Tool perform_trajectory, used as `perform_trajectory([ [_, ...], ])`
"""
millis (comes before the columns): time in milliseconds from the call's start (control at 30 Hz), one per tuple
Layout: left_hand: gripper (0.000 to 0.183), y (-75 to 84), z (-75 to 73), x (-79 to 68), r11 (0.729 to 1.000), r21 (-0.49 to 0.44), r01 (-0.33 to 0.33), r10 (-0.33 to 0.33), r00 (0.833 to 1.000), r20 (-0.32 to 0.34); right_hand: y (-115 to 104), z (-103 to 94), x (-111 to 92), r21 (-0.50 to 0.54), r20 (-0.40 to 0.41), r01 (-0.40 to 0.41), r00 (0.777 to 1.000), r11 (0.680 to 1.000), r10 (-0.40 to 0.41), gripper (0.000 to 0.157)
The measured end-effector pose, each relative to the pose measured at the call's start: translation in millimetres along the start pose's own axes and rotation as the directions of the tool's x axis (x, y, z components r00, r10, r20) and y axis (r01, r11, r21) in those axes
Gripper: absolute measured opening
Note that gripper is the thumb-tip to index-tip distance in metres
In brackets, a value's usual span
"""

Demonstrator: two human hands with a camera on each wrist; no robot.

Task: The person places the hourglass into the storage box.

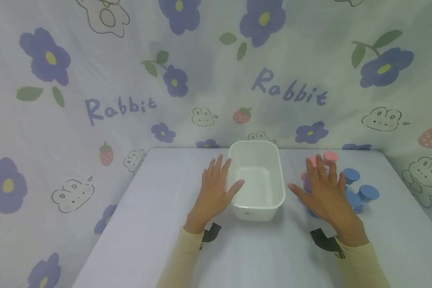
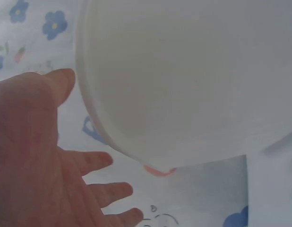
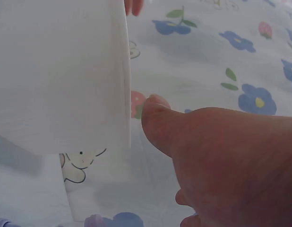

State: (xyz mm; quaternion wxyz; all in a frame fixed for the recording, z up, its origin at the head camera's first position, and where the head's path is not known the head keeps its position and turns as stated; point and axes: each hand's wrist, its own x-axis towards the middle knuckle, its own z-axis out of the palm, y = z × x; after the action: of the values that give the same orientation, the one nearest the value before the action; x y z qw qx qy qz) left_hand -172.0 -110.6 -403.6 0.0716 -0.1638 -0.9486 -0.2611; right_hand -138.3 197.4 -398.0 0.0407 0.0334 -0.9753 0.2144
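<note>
Left hand: fingers straight and spread wide.
White tub: on the counter, just right of the left fingers; can't tell if they touch it.
Right hand: fingers spread wide too.
Pink pieces: peeking out by the right fingertips.
Blue pieces: round-topped, mostly right of the right fingers.

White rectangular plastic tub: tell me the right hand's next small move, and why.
Perhaps pinch a blue, round-topped piece with the right hand: that hand holds nothing, such pieces show beside it in the head view, and the tub shows nothing inside.
</note>
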Motion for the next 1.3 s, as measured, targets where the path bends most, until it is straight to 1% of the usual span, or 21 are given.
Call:
perform_trajectory([
  [100, 0.084, -4.7, 1.2, -1.3, 0.997, -0.073, 0.026, -0.023, 0.999, 0.030, 2, 0.1, 0, 0.004, -0.013, -0.001, 1.000, 1.000, 0.001, 0.101],
  [167, 0.088, -8.3, 3.1, -3.0, 0.990, -0.128, 0.053, -0.047, 0.998, 0.051, 2, -0.6, 0, 0.008, -0.009, -0.003, 1.000, 1.000, 0.003, 0.100],
  [233, 0.091, -11.4, 4.7, -5.1, 0.979, -0.189, 0.079, -0.065, 0.995, 0.079, 2, -1.4, 0, 0.011, -0.008, -0.002, 1.000, 1.000, 0.002, 0.100],
  [333, 0.096, -15.2, 7.4, -8.3, 0.954, -0.280, 0.107, -0.070, 0.987, 0.141, 3, -2.5, 0, 0.017, -0.009, -0.002, 1.000, 1.000, 0.002, 0.098],
  [400, 0.099, -17.7, 10.4, -9.8, 0.936, -0.337, 0.106, -0.048, 0.983, 0.177, 4, -2.3, 0, 0.022, -0.011, -0.002, 1.000, 1.000, 0.003, 0.097],
  [467, 0.101, -20.2, 14.6, -10.7, 0.918, -0.387, 0.087, -0.012, 0.981, 0.192, 5, -2.9, 1, 0.030, -0.013, -0.003, 1.000, 1.000, 0.004, 0.095],
  [533, 0.105, -21.8, 18.7, -10.6, 0.895, -0.443, 0.057, 0.031, 0.981, 0.190, 6, -3.1, 0, 0.036, -0.016, -0.004, 1.000, 0.999, 0.005, 0.094],
  [667, 0.117, -22.9, 25.5, -8.7, 0.831, -0.556, 0.004, 0.112, 0.978, 0.174, 9, -4.6, 0, 0.038, -0.060, 0.015, 0.998, 0.999, -0.013, 0.090],
  [700, 0.120, -22.6, 26.3, -8.1, 0.820, -0.572, -0.005, 0.123, 0.978, 0.169, 10, -5.2, 0, 0.033, -0.078, 0.025, 0.997, 0.999, -0.022, 0.089],
  [733, 0.122, -22.7, 27.3, -7.6, 0.816, -0.579, -0.013, 0.129, 0.979, 0.160, 11, -5.9, 0, 0.031, -0.099, 0.039, 0.994, 0.999, -0.036, 0.088],
  [800, 0.126, -23.0, 28.0, -6.6, 0.814, -0.581, -0.026, 0.131, 0.982, 0.139, 13, -8.4, 2, 0.033, -0.124, 0.064, 0.990, 0.997, -0.060, 0.087],
  [900, 0.128, -22.6, 30.2, -3.8, 0.810, -0.584, -0.047, 0.137, 0.984, 0.111, 18, -14.7, 4, 0.070, -0.127, 0.090, 0.989, 0.993, -0.081, 0.087],
  [1000, 0.127, -22.9, 31.8, -2.3, 0.794, -0.606, -0.049, 0.147, 0.983, 0.112, 27, -24.7, 5, 0.167, -0.082, 0.078, 0.994, 0.983, -0.065, 0.088],
  [1033, 0.126, -23.3, 32.5, -2.5, 0.793, -0.607, -0.045, 0.146, 0.982, 0.118, 32, -28.0, 5, 0.200, -0.077, 0.077, 0.995, 0.977, -0.062, 0.087],
  [1133, 0.126, -24.3, 33.4, -3.4, 0.801, -0.598, -0.025, 0.128, 0.983, 0.131, 48, -39.5, 1, 0.274, -0.054, 0.016, 0.999, 0.961, -0.001, 0.085],
  [1233, 0.127, -25.0, 33.5, -3.1, 0.815, -0.580, -0.015, 0.108, 0.986, 0.127, 67, -47.8, -4, 0.291, -0.091, -0.046, 0.993, 0.956, 0.075, 0.079],
  [1300, 0.129, -24.7, 33.4, -1.9, 0.823, -0.568, -0.014, 0.102, 0.987, 0.124, 78, -52.4, -7, 0.305, -0.132, -0.078, 0.983, 0.949, 0.124, 0.075],
])
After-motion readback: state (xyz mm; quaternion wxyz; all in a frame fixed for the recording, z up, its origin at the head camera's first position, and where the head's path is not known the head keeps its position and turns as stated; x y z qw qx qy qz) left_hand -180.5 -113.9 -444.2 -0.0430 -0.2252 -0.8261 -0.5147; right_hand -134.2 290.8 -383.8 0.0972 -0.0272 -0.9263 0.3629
